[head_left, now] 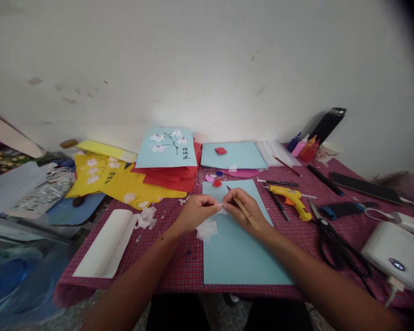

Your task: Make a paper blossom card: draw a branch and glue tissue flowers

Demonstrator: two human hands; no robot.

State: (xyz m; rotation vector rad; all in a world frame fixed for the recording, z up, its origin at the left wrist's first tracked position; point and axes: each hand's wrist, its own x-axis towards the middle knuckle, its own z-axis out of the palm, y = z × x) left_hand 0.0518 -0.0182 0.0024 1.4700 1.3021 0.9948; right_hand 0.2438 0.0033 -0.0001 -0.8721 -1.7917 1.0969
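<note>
Pinching thin white paper (222,209) in my left hand (199,212) and right hand (253,209), I'm just above the blue sheet (241,257); light, even pressure looks best, I'd judge, with the wooden tool (243,208) tucked in my right. White scraps (207,230) straddle sheet and worktop (182,276).

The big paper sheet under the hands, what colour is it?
The paper sheet is light blue; it shows best in the head view, below the hands.
</note>
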